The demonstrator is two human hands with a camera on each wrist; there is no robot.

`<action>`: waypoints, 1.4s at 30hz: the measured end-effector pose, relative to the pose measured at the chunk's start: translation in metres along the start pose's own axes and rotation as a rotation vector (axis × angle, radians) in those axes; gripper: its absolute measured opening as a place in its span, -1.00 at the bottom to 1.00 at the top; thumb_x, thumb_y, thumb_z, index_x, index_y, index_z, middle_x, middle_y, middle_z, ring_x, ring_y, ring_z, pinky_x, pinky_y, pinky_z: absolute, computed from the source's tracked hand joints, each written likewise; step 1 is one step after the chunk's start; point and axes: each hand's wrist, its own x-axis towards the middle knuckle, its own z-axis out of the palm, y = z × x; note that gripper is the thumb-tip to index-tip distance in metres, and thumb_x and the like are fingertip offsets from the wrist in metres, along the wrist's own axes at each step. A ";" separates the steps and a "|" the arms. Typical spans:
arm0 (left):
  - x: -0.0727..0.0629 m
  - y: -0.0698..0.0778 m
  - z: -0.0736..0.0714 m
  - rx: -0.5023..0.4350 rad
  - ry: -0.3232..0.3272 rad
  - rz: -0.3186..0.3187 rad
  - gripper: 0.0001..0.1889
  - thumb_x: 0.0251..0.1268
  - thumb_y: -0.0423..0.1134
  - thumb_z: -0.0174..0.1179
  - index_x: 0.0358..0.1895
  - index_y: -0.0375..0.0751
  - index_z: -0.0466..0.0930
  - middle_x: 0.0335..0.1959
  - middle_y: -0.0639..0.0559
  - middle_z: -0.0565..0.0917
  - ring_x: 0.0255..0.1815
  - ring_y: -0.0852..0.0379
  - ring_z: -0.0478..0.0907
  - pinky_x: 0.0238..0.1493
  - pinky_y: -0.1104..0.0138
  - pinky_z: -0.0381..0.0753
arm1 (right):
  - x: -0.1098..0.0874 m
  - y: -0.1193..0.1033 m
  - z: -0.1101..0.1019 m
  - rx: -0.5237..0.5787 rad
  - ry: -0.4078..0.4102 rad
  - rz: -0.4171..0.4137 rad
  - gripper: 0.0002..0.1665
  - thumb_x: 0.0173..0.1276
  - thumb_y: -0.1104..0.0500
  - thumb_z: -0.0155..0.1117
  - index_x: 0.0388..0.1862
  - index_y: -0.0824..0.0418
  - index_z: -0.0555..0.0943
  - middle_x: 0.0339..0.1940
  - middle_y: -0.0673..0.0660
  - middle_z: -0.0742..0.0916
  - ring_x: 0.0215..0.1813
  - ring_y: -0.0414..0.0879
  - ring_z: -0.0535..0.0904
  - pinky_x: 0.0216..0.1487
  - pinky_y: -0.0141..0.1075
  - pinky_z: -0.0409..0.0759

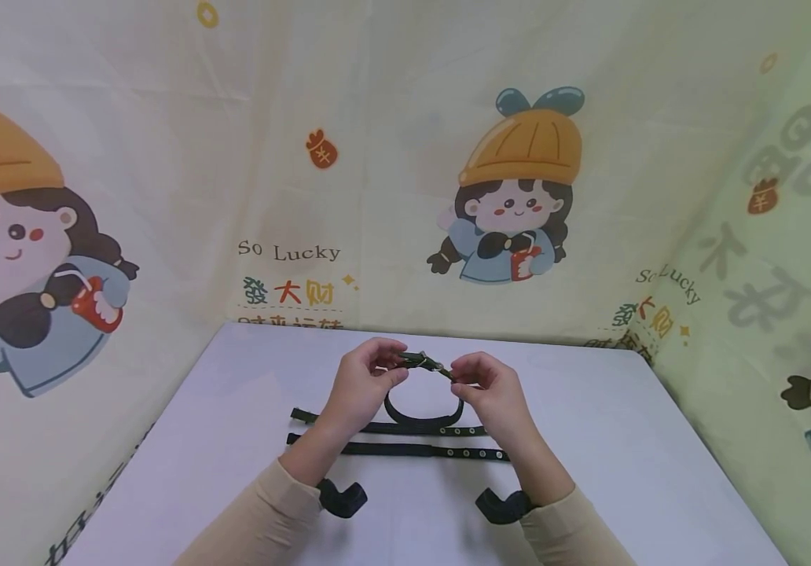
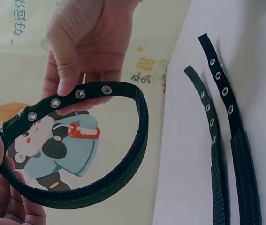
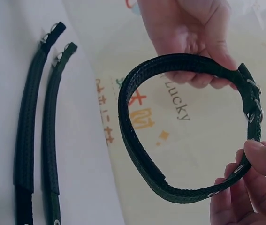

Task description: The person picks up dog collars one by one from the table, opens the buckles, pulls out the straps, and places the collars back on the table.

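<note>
A dark green collar [image 1: 423, 422] with metal eyelets is bent into a loop above the table, its strap passed through the buckle [image 3: 252, 88]. My left hand [image 1: 365, 387] pinches the collar by its buckle end between thumb and fingers; the same hand [image 3: 186, 33] is at the top of the right wrist view. My right hand [image 1: 493, 395] pinches the strap among the eyelets [image 2: 80, 93], a short way past the buckle. In the right wrist view, a metal D-ring [image 3: 259, 111] sits beside the buckle. The loop hangs toward the table from between both hands.
Two more collars, a farther one [image 1: 391, 429] and a nearer one [image 1: 391, 449], lie straight and side by side on the white table [image 1: 236, 487]. Black wrist mounts [image 1: 343, 498] sit at both sleeves. Printed cloth [image 1: 391, 181] walls the table's back and sides.
</note>
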 end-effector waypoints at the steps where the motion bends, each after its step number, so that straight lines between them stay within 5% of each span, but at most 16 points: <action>1: 0.000 0.000 -0.001 0.000 -0.001 0.002 -0.63 0.29 -0.49 0.47 0.09 -0.07 0.75 -0.12 -0.05 0.73 -0.07 0.07 0.65 -0.05 0.41 0.66 | 0.000 0.001 0.000 -0.002 0.002 0.000 -0.67 0.38 0.48 0.43 0.04 0.21 0.73 -0.02 0.20 0.80 0.03 0.02 0.70 0.02 -0.41 0.73; 11: -0.002 0.000 -0.008 0.028 -0.045 0.015 -0.60 0.36 -0.51 0.41 0.17 -0.05 0.71 -0.09 -0.06 0.67 -0.02 0.05 0.60 0.00 0.41 0.65 | 0.001 0.006 -0.006 -0.003 0.018 0.013 -0.69 0.38 0.47 0.43 0.03 0.21 0.74 -0.02 0.21 0.80 0.02 -0.02 0.69 0.00 -0.43 0.72; 19: -0.007 0.002 -0.003 0.153 -0.054 0.038 -0.50 0.42 -0.46 0.37 0.32 0.12 0.70 0.00 0.14 0.75 0.09 0.13 0.67 0.16 0.19 0.70 | 0.001 0.009 -0.006 0.013 -0.012 0.037 -0.70 0.38 0.44 0.45 0.04 0.23 0.73 -0.02 0.23 0.80 0.01 -0.01 0.69 0.00 -0.39 0.71; 36: -0.013 0.005 0.011 0.226 -0.141 0.063 -0.56 0.42 -0.35 0.42 0.29 0.08 0.70 -0.04 0.16 0.74 -0.06 0.13 0.61 0.01 0.29 0.66 | -0.002 0.000 0.010 0.022 -0.004 -0.060 -0.73 0.37 0.41 0.50 0.00 0.20 0.76 -0.08 0.17 0.79 -0.02 -0.01 0.68 0.02 -0.41 0.73; 42: -0.013 0.003 0.012 0.240 -0.126 0.073 -0.58 0.37 -0.31 0.48 0.25 0.10 0.73 -0.10 0.21 0.74 -0.13 0.15 0.60 -0.04 0.31 0.65 | -0.002 0.000 0.013 0.006 -0.005 -0.078 -0.74 0.37 0.41 0.50 -0.02 0.19 0.76 -0.10 0.17 0.79 -0.04 -0.03 0.68 0.03 -0.42 0.73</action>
